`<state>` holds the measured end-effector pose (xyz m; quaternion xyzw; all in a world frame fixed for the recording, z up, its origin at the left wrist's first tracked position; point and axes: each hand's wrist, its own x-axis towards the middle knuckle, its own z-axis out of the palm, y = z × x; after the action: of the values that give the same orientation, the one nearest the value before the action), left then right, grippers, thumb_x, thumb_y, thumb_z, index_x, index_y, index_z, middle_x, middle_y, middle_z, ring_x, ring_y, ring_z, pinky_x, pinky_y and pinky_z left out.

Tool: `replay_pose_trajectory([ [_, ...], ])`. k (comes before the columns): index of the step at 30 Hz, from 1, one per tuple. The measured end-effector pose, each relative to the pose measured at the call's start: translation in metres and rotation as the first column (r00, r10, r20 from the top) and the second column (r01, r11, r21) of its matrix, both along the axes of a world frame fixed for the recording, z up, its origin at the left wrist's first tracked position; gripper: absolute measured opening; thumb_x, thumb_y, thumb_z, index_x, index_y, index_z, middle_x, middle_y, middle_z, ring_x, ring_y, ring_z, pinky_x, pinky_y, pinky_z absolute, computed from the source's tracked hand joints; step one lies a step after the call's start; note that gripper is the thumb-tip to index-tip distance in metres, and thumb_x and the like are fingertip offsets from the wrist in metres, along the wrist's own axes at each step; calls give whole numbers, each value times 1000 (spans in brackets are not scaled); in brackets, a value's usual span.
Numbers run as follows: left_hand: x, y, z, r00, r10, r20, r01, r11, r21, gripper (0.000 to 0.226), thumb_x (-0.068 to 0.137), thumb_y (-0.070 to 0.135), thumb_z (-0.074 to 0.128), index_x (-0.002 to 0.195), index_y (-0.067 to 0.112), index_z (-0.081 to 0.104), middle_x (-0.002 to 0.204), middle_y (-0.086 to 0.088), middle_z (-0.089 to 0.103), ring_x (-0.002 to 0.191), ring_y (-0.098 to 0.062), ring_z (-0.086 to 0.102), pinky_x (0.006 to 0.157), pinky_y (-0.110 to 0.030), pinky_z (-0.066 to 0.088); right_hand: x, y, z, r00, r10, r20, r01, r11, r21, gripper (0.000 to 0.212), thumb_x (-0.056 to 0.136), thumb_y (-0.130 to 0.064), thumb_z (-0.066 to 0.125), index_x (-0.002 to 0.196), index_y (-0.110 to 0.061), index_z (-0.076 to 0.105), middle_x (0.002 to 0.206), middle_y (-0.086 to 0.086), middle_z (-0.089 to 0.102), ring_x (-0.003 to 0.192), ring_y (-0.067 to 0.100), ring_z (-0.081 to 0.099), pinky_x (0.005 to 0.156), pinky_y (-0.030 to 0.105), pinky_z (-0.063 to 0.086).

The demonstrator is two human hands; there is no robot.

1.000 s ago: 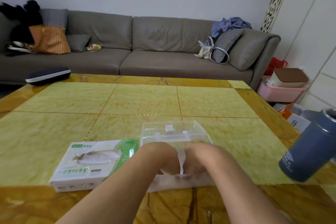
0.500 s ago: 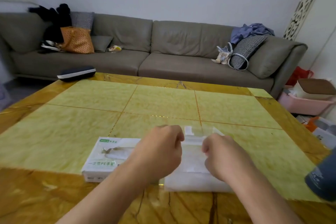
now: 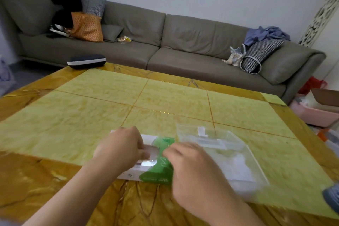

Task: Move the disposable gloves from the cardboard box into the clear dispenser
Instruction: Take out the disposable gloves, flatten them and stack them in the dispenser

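Behind the table (image 3: pixel 91 124), a long grey sofa (image 3: pixel 165 42) is running along the wall, carrying an orange bag (image 3: pixel 87 26) toward its left end and a checked cushion (image 3: pixel 260 51) toward its right. On the table's far left corner a dark case (image 3: pixel 86 60) is lying flat. Near the table's front edge the cardboard box (image 3: pixel 156 174) of gloves is sitting just left of the clear dispenser (image 3: pixel 229 152), the two close together or touching; motion blur is making it hard to say which. The left hand (image 3: pixel 119 148) is resting over the box's top, fingers curled down at the opening, where something pale, likely the gloves (image 3: pixel 152 149), is showing; whether it is pinching them I cannot tell. The right hand (image 3: pixel 194 169) is hovering over the box's green end, fingers bent loosely, grasping nothing visible. White material is lying inside the dispenser, whose lid is standing open.
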<state>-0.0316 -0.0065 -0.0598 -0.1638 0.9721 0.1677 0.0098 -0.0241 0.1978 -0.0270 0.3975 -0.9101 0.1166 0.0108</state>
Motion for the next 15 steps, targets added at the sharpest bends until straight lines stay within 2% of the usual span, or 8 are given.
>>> replay_pose_trajectory([
  [4,-4,-2,-5,1000,5,-7,-6,998,-66,16,84,42,80,76,32,71,68,11,67,64,-9,65,52,-25,50,5,-17,-19,995,95,25,-98,987,130,55,90,-2,54,143,-17,54,137,1,53,130,23,38,115,32,32],
  [7,-5,-2,-1,999,-29,26,32,994,-103,6,84,37,80,83,32,77,69,10,66,62,-11,65,50,-24,48,2,-17,-21,995,104,4,-103,984,142,56,91,-3,53,145,-18,53,139,0,52,131,23,37,112,31,31],
  [10,-6,2,2,996,-62,72,76,974,-215,3,88,29,74,87,29,78,71,7,66,60,-14,61,49,-25,45,2,-16,-22,994,110,4,-110,986,129,57,92,-4,54,146,-20,54,138,-1,54,130,23,38,113,32,32],
  [15,-6,10,1,991,-99,92,122,950,-287,11,96,27,60,99,23,69,91,2,68,85,-23,67,65,-30,51,3,-16,-25,995,100,12,-101,988,117,53,91,-3,54,141,-19,58,132,-1,55,126,23,40,109,34,38],
])
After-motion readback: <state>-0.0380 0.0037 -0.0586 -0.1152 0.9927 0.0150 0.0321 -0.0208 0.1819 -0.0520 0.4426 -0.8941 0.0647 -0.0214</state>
